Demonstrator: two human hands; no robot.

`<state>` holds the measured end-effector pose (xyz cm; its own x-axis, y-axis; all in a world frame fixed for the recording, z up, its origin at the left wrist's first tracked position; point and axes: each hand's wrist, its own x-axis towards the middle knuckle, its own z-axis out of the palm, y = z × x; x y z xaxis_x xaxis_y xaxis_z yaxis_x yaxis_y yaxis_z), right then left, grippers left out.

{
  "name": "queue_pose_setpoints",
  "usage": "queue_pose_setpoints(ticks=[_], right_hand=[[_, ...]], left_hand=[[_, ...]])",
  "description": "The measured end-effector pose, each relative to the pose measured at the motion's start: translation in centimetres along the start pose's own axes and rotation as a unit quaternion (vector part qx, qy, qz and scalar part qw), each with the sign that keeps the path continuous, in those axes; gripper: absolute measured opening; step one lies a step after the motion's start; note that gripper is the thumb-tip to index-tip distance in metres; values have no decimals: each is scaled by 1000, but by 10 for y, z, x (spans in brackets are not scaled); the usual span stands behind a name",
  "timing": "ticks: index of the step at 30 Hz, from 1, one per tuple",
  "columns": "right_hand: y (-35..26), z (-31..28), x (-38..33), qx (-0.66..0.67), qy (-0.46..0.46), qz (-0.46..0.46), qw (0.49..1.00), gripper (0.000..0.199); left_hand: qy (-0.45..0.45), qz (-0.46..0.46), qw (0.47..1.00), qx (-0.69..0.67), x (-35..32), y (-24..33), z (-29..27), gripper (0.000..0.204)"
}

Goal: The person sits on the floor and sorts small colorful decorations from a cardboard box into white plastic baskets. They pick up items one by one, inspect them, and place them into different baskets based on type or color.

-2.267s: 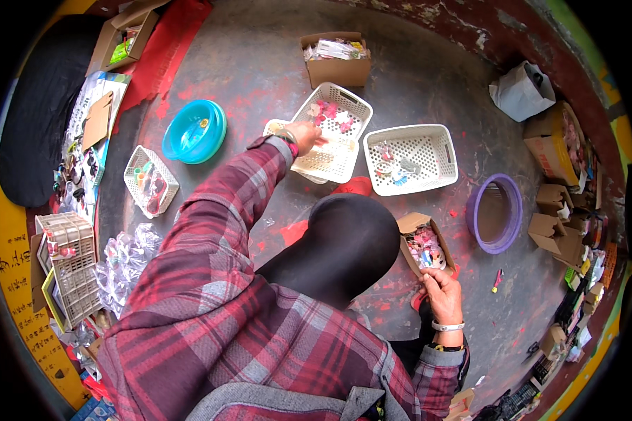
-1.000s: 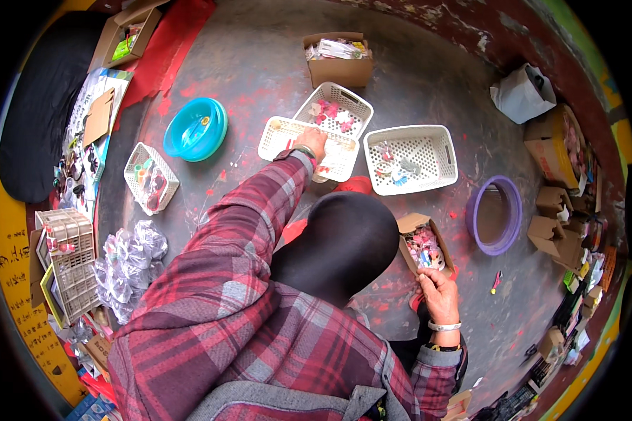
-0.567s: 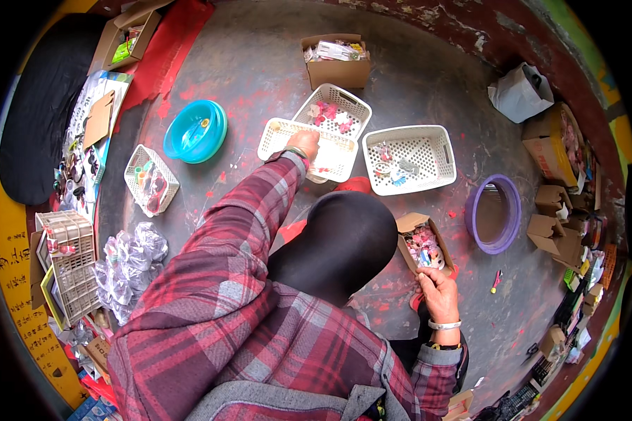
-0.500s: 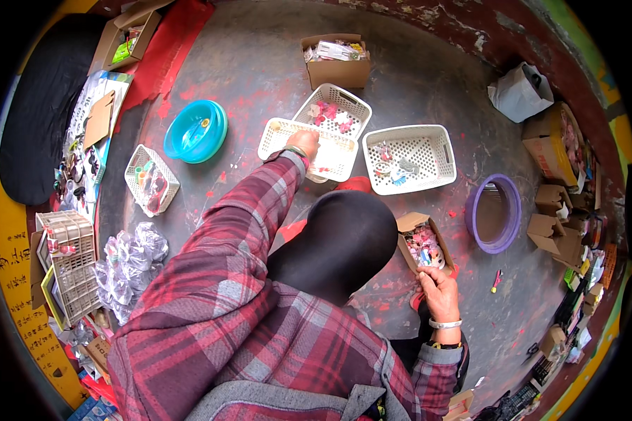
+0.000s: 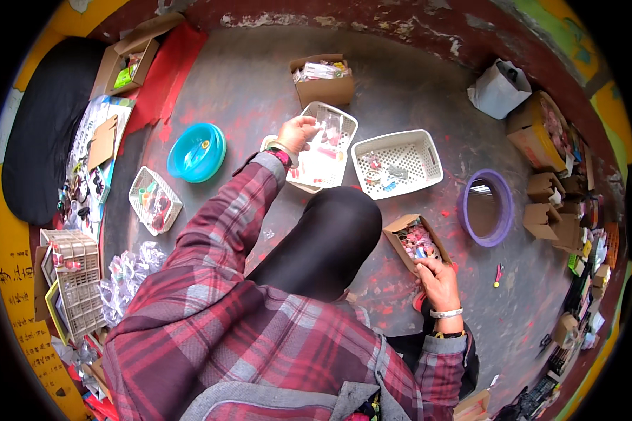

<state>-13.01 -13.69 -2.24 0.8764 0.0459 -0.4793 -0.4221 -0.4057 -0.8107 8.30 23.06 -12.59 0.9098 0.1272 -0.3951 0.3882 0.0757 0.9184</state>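
My left hand (image 5: 296,135) is over two stacked white perforated baskets, its fingers pinched on what looks like a small clear plastic packet (image 5: 322,130). Under the hand, the nearer basket (image 5: 316,188) holds pink and red pieces. The farther basket (image 5: 352,118) shows behind it. At the right of my knee, my right hand (image 5: 439,282) grips the near edge of a small open cardboard box (image 5: 400,247). Inside that box lies a pile of small colourful pieces (image 5: 419,238). The right fingertips are partly hidden against the box.
Another white basket (image 5: 432,165) with a few small items stands to the right. Around lie a purple tub (image 5: 463,210), teal basins (image 5: 189,168), a small white basket (image 5: 163,219), a filled cardboard box (image 5: 326,90) and clear plastic bags (image 5: 130,277). Goods and boxes line both sides.
My left hand has risen out of the near basket and moved slightly away from me, a clear piece now at its fingertips. My right hand stays at the cardboard box.
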Motion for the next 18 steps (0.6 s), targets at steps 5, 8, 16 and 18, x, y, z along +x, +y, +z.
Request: queue_pose_setpoints(ticks=[5, 8, 16, 18], right_hand=[[-41, -7, -2, 25, 77, -109, 991, 23], [-73, -7, -13, -40, 260, -290, 920, 38], [-63, -35, -42, -192, 392, -470, 767, 30], [-64, -43, -50, -214, 418, -446, 762, 13]], left_hand=[[-186, -12, 973, -139, -75, 101, 65, 14], [-262, -25, 952, -155, -126, 141, 119, 12], [-409, -120, 897, -119, -196, 121, 212, 13], [-408, -137, 898, -88, -201, 112, 221, 15]])
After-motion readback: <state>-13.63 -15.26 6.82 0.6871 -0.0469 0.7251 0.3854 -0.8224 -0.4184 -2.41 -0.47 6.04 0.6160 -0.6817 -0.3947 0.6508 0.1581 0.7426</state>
